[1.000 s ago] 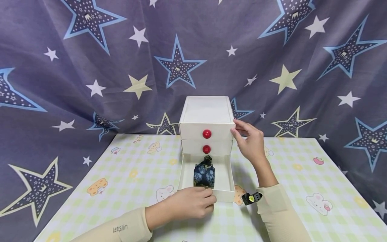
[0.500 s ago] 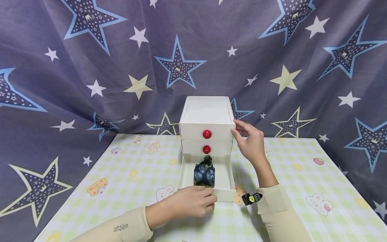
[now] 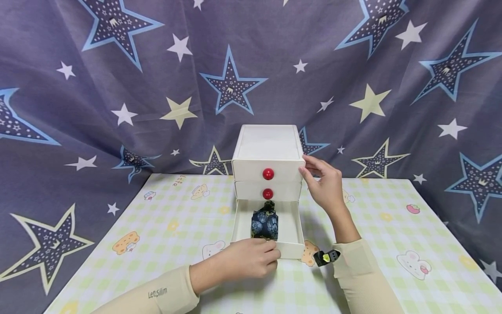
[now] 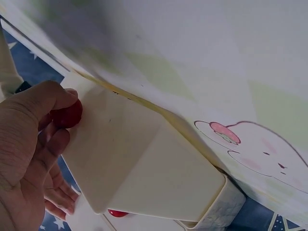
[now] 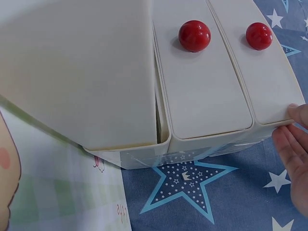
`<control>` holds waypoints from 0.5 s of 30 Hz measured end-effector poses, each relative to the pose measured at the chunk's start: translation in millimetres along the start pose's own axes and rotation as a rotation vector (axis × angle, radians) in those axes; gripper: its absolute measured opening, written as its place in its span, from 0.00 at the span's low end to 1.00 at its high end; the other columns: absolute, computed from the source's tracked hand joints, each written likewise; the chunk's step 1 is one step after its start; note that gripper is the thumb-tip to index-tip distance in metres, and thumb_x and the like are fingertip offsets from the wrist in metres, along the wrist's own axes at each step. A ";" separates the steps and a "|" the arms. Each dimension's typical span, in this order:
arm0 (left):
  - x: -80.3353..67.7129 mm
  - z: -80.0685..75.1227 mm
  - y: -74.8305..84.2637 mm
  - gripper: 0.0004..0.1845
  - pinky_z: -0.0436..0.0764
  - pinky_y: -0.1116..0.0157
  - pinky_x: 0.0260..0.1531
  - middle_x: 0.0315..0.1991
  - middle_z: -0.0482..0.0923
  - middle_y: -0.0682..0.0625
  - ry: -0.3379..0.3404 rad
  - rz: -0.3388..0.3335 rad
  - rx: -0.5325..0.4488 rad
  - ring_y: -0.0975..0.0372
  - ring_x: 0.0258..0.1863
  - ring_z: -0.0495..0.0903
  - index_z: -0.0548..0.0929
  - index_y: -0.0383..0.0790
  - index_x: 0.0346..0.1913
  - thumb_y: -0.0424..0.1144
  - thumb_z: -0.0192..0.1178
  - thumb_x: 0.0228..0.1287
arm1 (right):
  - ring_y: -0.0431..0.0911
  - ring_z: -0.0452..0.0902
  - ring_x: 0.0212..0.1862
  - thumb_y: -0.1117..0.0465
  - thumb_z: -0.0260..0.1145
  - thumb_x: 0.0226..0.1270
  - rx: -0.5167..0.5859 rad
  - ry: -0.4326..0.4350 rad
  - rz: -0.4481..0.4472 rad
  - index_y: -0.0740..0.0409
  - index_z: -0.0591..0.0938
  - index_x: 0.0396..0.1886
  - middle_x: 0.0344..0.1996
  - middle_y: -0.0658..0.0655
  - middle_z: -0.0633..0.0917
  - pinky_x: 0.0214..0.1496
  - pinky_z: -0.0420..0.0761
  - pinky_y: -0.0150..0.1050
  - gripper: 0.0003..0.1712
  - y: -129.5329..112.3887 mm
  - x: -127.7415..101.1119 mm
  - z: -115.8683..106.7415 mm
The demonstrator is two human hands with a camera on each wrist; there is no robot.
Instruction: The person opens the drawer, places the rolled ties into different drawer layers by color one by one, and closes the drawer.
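A white drawer cabinet (image 3: 270,144) stands on the table with its bottom drawer (image 3: 290,251) pulled out. Inside that drawer lies a dark blue, flower-patterned bundle (image 3: 265,224) with a gathered dark end toward the back. My left hand (image 3: 251,259) is at the drawer's front; in the left wrist view its thumb and fingers pinch the red knob (image 4: 67,114). My right hand (image 3: 325,183) holds the cabinet's upper right front corner, thumb on the front face and fingers (image 5: 291,144) along the side.
Two closed drawers with red knobs (image 3: 268,174) sit above the open one. A black strap with a yellow-green mark (image 3: 327,257) hangs at the right cuff. A star-patterned curtain (image 3: 172,65) rises behind the checked tablecloth (image 3: 157,244).
The bottom drawer has slid slightly inward, away from me, with my left hand and the bundle moving along with it. My right hand stays at the cabinet corner.
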State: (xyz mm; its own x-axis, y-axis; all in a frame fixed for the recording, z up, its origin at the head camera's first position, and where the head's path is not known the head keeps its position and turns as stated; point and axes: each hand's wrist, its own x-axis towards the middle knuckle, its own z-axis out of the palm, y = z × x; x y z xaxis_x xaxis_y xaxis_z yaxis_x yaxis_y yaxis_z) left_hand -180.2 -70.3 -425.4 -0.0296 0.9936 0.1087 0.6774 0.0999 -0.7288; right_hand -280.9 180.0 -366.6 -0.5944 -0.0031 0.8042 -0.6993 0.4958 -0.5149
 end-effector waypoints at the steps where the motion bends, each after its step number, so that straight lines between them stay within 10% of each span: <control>1: -0.1 0.3 -0.1 0.06 0.80 0.74 0.46 0.41 0.76 0.58 0.001 -0.001 0.001 0.63 0.44 0.75 0.83 0.52 0.37 0.37 0.60 0.71 | 0.56 0.88 0.45 0.71 0.73 0.64 0.000 0.000 0.000 0.69 0.84 0.57 0.45 0.65 0.88 0.51 0.86 0.36 0.21 -0.1 -0.1 0.0; 15: 1.0 4.4 -9.6 0.06 0.81 0.73 0.46 0.41 0.76 0.57 -0.005 0.005 0.009 0.63 0.43 0.75 0.84 0.52 0.37 0.36 0.60 0.69 | 0.56 0.88 0.45 0.70 0.73 0.65 0.003 0.001 -0.003 0.68 0.85 0.57 0.46 0.65 0.88 0.50 0.86 0.35 0.20 1.2 -0.2 0.0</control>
State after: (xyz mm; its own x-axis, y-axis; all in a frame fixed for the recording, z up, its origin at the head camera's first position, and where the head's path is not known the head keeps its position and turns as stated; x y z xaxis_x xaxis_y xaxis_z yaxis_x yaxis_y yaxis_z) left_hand -190.0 -70.1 -421.3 -0.0293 0.9944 0.1017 0.6711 0.0949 -0.7353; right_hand -281.6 180.5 -367.4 -0.5918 -0.0042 0.8061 -0.7025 0.4931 -0.5132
